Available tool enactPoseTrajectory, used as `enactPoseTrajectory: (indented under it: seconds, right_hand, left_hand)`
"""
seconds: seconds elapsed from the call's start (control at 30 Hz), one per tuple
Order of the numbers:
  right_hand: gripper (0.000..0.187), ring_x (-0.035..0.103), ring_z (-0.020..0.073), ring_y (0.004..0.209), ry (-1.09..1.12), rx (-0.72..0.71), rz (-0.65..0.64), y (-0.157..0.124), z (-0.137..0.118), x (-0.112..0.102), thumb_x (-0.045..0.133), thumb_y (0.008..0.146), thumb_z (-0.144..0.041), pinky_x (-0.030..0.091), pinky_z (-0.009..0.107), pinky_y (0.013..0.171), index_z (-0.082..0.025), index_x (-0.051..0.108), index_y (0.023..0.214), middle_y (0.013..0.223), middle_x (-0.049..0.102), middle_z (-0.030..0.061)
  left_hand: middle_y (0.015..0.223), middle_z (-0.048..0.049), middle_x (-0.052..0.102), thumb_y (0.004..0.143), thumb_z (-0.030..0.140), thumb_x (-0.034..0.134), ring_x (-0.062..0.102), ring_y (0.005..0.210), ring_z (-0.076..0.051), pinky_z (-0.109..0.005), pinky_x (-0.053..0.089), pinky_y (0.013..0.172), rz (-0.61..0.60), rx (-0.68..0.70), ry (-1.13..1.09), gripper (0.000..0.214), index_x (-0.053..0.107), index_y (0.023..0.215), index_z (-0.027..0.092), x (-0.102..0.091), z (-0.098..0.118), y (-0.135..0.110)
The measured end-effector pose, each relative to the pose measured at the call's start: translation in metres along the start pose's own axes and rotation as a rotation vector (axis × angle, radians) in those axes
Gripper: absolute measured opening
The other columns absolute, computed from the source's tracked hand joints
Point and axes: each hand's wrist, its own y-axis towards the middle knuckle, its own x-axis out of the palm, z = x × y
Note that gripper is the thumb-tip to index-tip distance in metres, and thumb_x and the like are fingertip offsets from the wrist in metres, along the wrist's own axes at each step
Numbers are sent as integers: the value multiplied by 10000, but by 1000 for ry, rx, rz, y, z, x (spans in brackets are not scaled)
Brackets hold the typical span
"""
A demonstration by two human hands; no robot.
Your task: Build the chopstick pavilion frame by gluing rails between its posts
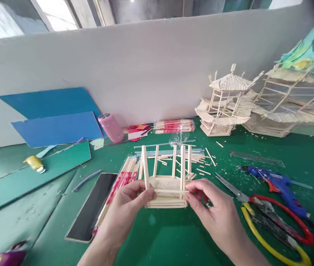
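Between my hands stands a small wooden stick frame (168, 203), with a flat woven-looking floor and several upright posts rising from its edges. A short wooden stick (169, 192) lies across its front, low between the two front posts. My left hand (130, 201) pinches the left end of this stick beside the front left post. With thumb and fingertips closed, my right hand (210, 201) grips the stick's right end by the front right post. Loose cut sticks (198, 159) are scattered just behind the frame.
Scissors (237, 190), pliers (279, 221) and a blue glue gun (281, 184) lie at right. Finished stick pavilions (226, 99) stand behind. At left are a phone (90, 210), bagged sticks (126, 170), a pink bottle (111, 127) and blue boards (57, 129).
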Motion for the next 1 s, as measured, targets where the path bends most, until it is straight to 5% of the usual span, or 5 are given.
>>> enactPoseTrajectory:
  seconds: [0.7,1.0]
  right_hand:
    - [56,495,84,593,42,46,46,-19,-3,-9,526,809,-135,428,202,541,-180,555,827,728,560,-1]
    - [117,498,91,598,-5,-29,62,-9,-11,0,535,789,-131,423,219,539,-190,547,890,751,566,-3]
  left_hand:
    - [736,-20,628,685,286,721,537,729,-181,-267,413,666,-103,-62,-55,126,689,727,172,-37,1,7]
    - [728,-28,660,741,296,672,555,720,-170,-268,412,690,-100,-34,26,134,684,753,163,-17,5,3]
